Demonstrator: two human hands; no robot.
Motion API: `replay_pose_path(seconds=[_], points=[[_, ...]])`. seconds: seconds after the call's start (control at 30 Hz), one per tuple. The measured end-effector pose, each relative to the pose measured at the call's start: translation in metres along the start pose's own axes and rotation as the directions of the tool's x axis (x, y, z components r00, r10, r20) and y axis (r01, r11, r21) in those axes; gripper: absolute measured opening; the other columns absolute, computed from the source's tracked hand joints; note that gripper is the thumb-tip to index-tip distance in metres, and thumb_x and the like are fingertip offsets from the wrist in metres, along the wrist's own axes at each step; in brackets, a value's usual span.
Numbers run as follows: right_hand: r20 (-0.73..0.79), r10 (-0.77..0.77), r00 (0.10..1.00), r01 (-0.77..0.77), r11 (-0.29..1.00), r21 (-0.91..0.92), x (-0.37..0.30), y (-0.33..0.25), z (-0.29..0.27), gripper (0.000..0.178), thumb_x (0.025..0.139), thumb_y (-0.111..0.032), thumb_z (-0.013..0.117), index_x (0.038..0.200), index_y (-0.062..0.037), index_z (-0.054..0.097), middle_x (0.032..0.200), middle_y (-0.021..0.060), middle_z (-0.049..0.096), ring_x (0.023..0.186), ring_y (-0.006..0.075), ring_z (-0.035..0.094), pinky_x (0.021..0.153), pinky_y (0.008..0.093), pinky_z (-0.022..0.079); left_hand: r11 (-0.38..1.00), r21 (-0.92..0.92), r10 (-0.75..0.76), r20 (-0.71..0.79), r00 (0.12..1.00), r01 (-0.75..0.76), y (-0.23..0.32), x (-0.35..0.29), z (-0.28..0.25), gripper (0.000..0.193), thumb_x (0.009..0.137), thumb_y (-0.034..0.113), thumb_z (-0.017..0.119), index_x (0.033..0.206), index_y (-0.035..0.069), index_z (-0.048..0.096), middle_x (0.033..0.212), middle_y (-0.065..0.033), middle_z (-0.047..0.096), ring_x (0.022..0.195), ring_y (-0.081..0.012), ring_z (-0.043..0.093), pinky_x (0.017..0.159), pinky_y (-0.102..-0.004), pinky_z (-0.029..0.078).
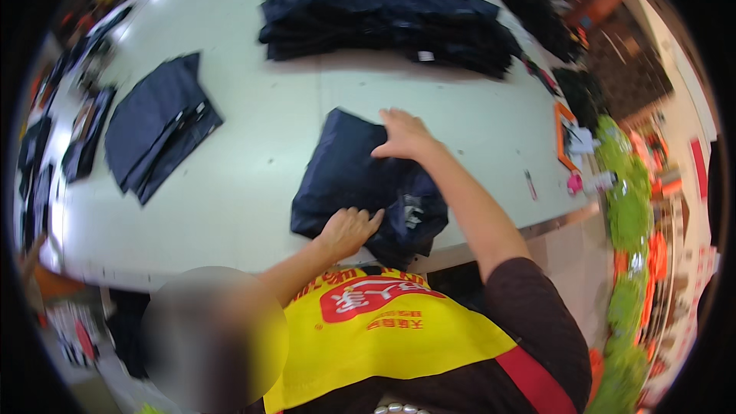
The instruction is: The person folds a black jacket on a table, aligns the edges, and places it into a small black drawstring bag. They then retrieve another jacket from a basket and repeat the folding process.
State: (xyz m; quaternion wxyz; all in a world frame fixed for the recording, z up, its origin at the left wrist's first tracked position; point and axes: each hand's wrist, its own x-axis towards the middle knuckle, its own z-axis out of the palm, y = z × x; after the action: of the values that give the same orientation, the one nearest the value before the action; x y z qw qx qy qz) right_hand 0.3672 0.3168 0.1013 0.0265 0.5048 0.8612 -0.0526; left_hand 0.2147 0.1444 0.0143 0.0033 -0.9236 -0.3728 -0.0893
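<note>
A dark navy garment [337,169], folded and bunched at its right side, lies near the front edge of the pale table. My right hand [404,136] rests at its upper right edge, thumb and fingers spread apart. Lower down, my left hand [349,231] presses on the garment's near edge, its fingers curled against the cloth. A whitish print [412,213] shows on the bunched part. Beneath the hands, the fingertips are partly hidden.
A tall stack of dark folded garments [383,19] stands at the far side of the table [253,184]. Another folded dark pile [161,123] lies to the left. At right are a small pen-like tool [530,184], an orange frame [563,138] and green bundles [625,192].
</note>
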Motion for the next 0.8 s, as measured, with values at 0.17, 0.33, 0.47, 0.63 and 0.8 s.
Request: replay_pose_path(seconds=[0.17,0.33,0.47,0.63,0.8], points=[[0.606,0.088,0.791,-0.365,0.862,0.351,0.033,0.062,0.064,0.092,0.051,-0.065,0.075,0.105,0.0081,0.062,0.105,0.0190,0.063,0.097,0.0285,0.061,0.083,0.0364,0.047,0.995,-0.087,-0.047,0.059,0.997,0.052,0.003,-0.005,-0.020,0.051,0.073,0.009,0.059,0.123,0.006,0.053,0.104,-0.0123,0.055,0.095,-0.0249,0.053,0.076,-0.0378,0.043],[0.651,0.053,0.757,-0.316,0.902,0.294,0.034,0.047,0.063,0.087,0.053,-0.062,0.076,0.104,0.0077,0.063,0.101,0.0187,0.065,0.089,0.0277,0.063,0.078,0.0343,0.049,0.995,-0.076,-0.071,-0.149,0.986,0.061,-0.002,-0.011,-0.025,0.051,0.069,0.020,0.068,0.118,0.011,0.057,0.134,-0.0184,0.044,0.129,-0.0340,0.035,0.102,-0.0586,0.023],[0.580,-0.095,0.809,-0.338,0.731,0.592,0.021,0.054,0.085,0.077,0.057,-0.054,0.077,0.104,0.0062,0.063,0.099,0.0166,0.066,0.088,0.0261,0.063,0.079,0.0338,0.050,0.996,-0.042,-0.078,-0.075,0.994,0.075,-0.005,-0.003,-0.032,0.067,0.055,0.031,0.080,0.116,0.014,0.058,0.130,-0.0210,0.046,0.126,-0.0379,0.037,0.102,-0.0621,0.021],[0.396,-0.073,0.915,-0.065,0.944,0.323,0.008,0.022,0.068,0.070,0.066,-0.056,0.068,0.096,0.0074,0.060,0.095,0.0256,0.063,0.088,0.0380,0.062,0.077,0.0403,0.049,0.950,-0.311,0.047,0.250,0.967,0.035,-0.034,0.019,-0.015,0.050,0.064,0.030,0.072,0.106,0.006,0.062,0.106,-0.0219,0.062,0.099,-0.0298,0.061,0.084,-0.0358,0.048],[0.315,-0.199,0.928,0.159,0.976,0.148,-0.037,-0.065,0.000,0.088,0.053,-0.072,0.069,0.091,0.0075,0.059,0.088,0.0249,0.064,0.085,0.0353,0.064,0.076,0.0414,0.047,0.771,-0.622,0.028,0.249,0.968,0.138,-0.085,0.022,0.005,0.027,0.064,0.030,0.069,0.077,0.006,0.068,0.079,-0.0171,0.066,0.073,-0.0326,0.064,0.068,-0.0403,0.051]])
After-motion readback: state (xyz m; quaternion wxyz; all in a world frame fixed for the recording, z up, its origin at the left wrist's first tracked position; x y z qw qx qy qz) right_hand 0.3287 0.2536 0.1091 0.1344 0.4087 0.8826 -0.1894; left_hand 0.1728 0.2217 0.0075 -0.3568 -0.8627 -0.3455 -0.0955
